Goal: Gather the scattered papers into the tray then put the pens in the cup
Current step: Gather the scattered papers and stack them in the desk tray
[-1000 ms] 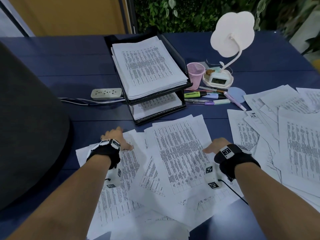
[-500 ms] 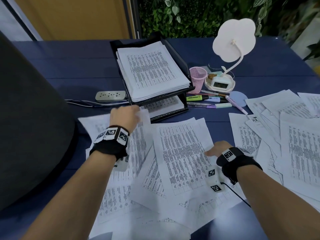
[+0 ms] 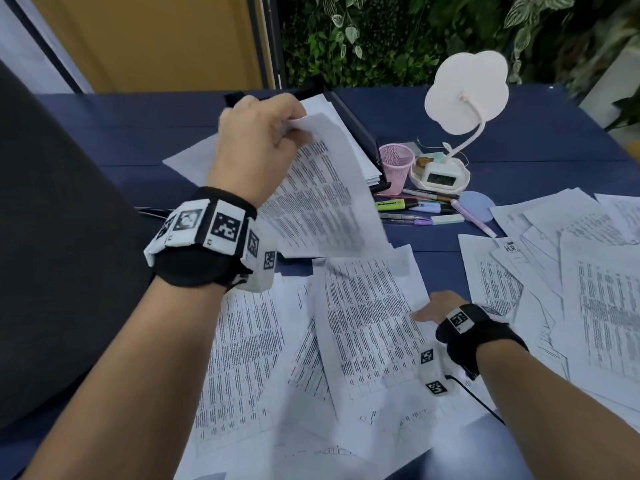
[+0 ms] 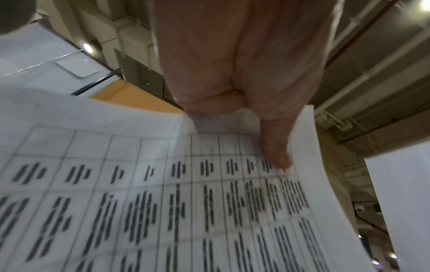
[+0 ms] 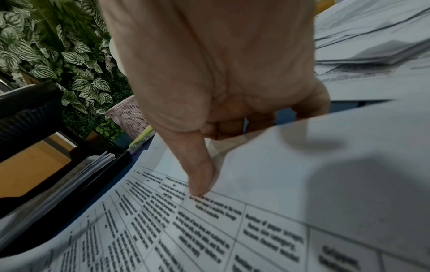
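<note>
My left hand (image 3: 277, 133) is raised above the table and pinches the top edge of a printed sheet (image 3: 322, 202), which hangs curved in front of the black paper tray (image 3: 363, 136). In the left wrist view the thumb (image 4: 277, 156) lies on that sheet (image 4: 163, 202). My right hand (image 3: 427, 310) is low on the table at the right edge of another sheet (image 3: 370, 323). Its thumb (image 5: 200, 174) presses on top and the fingers curl under the edge. The pink mesh cup (image 3: 396, 168) stands right of the tray, with several pens and highlighters (image 3: 415, 209) lying in front of it.
More loose papers (image 3: 571, 271) cover the table's right side and the area near me (image 3: 259, 375). A white cloud-shaped lamp (image 3: 467, 91) with a clock base (image 3: 440, 174) stands behind the pens. A large dark object (image 3: 52, 237) fills the left.
My left hand has lifted a sheet off the pile and carried it up and forward toward the tray. My right hand has stayed at the edge of the middle sheet.
</note>
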`<state>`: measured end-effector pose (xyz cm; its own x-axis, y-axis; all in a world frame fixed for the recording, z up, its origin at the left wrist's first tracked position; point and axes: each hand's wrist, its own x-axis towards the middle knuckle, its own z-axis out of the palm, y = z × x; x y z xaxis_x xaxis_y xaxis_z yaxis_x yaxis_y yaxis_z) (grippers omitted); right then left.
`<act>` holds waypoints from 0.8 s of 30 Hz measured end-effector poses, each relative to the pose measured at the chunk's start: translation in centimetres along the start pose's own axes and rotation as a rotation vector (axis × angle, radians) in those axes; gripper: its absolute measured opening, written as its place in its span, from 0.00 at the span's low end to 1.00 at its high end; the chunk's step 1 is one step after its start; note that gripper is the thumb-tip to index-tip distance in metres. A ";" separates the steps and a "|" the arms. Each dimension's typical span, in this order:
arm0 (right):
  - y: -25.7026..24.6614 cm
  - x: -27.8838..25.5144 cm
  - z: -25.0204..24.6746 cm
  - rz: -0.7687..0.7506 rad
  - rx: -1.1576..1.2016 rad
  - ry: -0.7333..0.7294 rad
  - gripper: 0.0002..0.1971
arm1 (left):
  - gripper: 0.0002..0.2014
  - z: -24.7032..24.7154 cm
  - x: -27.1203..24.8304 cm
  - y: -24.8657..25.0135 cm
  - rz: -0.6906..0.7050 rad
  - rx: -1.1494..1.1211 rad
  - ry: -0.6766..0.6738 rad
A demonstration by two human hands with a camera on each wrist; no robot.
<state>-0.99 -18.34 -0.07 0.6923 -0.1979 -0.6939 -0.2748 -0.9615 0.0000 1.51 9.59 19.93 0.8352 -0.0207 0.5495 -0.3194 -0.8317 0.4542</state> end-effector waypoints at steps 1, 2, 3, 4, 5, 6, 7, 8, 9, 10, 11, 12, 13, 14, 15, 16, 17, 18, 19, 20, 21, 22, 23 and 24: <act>0.0 0.0 0.0 -0.002 0.011 0.012 0.33 | 0.02 -0.2 0.1 0.3 -0.054 -0.093 -0.066; 0.0 0.0 0.0 -0.003 0.016 0.022 0.33 | 0.03 -0.5 0.2 0.6 -0.098 -0.189 -0.136; 0.0 -0.1 0.0 -0.004 0.019 0.024 0.33 | 0.03 -0.6 0.3 0.8 -0.125 -0.266 -0.197; 0.1 -0.2 -0.1 -0.002 0.019 0.020 0.34 | 0.05 -0.7 0.3 1.0 -0.139 -0.302 -0.250; 0.1 -0.3 -0.1 0.005 0.027 0.013 0.34 | 0.09 -0.6 0.4 1.0 -0.152 -0.294 -0.301; 0.1 -0.1 -0.1 0.012 0.029 0.000 0.33 | 0.14 -0.4 0.6 0.9 -0.162 -0.256 -0.350; 0.2 -0.2 -0.1 0.012 0.041 -0.013 0.32 | 0.21 0.0 0.8 0.7 -0.169 -0.205 -0.407; 0.3 -0.2 -0.1 0.010 0.043 -0.031 0.30 | 0.25 0.5 0.8 0.5 -0.178 -0.165 -0.478; 0.3 -0.2 -0.1 0.001 0.051 -0.039 0.28 | 0.27 1.0 0.9 0.2 -0.188 -0.149 -0.545; 0.5 -0.1 -0.1 -0.008 0.045 -0.043 0.27 | 0.29 1.3 0.9 0.1 -0.205 -0.152 -0.590; 0.6 -0.1 -0.1 -0.019 0.046 -0.042 0.27 | 0.30 1.4 0.9 0.1 -0.217 -0.165 -0.608; 0.8 0.0 -0.1 -0.020 0.043 -0.050 0.27 | 0.30 1.5 1.0 0.1 -0.228 -0.187 -0.608; 0.8 0.1 -0.1 -0.026 0.049 -0.054 0.27 | 0.30 1.4 1.0 0.2 -0.229 -0.213 -0.601; 0.9 0.2 -0.2 -0.029 0.051 -0.070 0.27 | 0.30 1.4 1.2 0.3 -0.229 -0.236 -0.589; 0.9 0.2 -0.3 -0.035 0.075 -0.086 0.27 | 0.29 1.4 1.3 0.4 -0.218 -0.243 -0.579; 0.9 0.3 -0.3 -0.035 0.105 -0.099 0.27 | 0.28 1.6 1.4 0.6 -0.206 -0.219 -0.574; 1.1 0.4 -0.3 -0.039 0.160 -0.096 0.26 | 0.27 1.9 1.4 0.9 -0.189 -0.168 -0.580; 1.3 0.5 -0.3 -0.036 0.215 -0.089 0.26 | 0.26 2.5 1.3 1.0 -0.179 -0.112 -0.601; 1.5 0.4 -0.2 -0.027 0.281 -0.073 0.26 | 0.25 3.2 1.1 1.0 -0.174 -0.066 -0.634; 1.6 0.4 -0.1 -0.011 0.334 -0.058 0.27 | 0.23 4.2 0.8 0.8 -0.177 -0.034 -0.678; 1.8 0.4 -0.1 0.001 0.397 -0.042 0.29 | 0.21 5.2 0.3 0.7 -0.169 -0.008 -0.721; 1.9 0.6 0.0 0.014 0.438 -0.038 0.31 | 0.17 6.3 -0.2 0.5 -0.153 0.013 -0.749; 1.9 0.6 0.0 0.018 0.469 -0.031 0.33 | 0.14 7.4 -0.9 0.5 -0.118 0.027 -0.740; 2.0 0.6 0.0 0.028 0.472 -0.021 0.35 | 0.12 8.6 -1.5 0.4 -0.083 0.035 -0.696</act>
<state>-1.13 -20.40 -0.54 0.6678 -0.2139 -0.7130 -0.5697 -0.7634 -0.3046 3.97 4.49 13.28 0.9525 -0.2967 -0.0679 -0.2370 -0.8629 0.4464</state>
